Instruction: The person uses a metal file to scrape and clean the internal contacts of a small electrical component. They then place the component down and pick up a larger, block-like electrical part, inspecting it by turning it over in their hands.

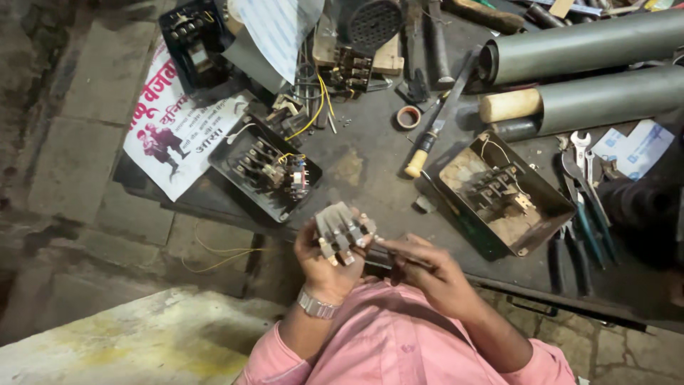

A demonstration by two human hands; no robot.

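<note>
Now | left hand (324, 260) grips contact block (342, 229) | right hand (427, 274) pinches tool (395, 267) | off bench edge (214, 214)

Contact block (344, 232) in left hand (324, 260), just before workbench (363, 167) edge; right hand (427, 274) touching it from the right. Open switch box (265, 167) behind, to the left, on bench. Metal tray (506, 191) to the right. Screwdriver (431, 132) between them, farther back. Two pipes (591, 75) rear right. Spanners and pliers (584, 199) right of tray.
</note>
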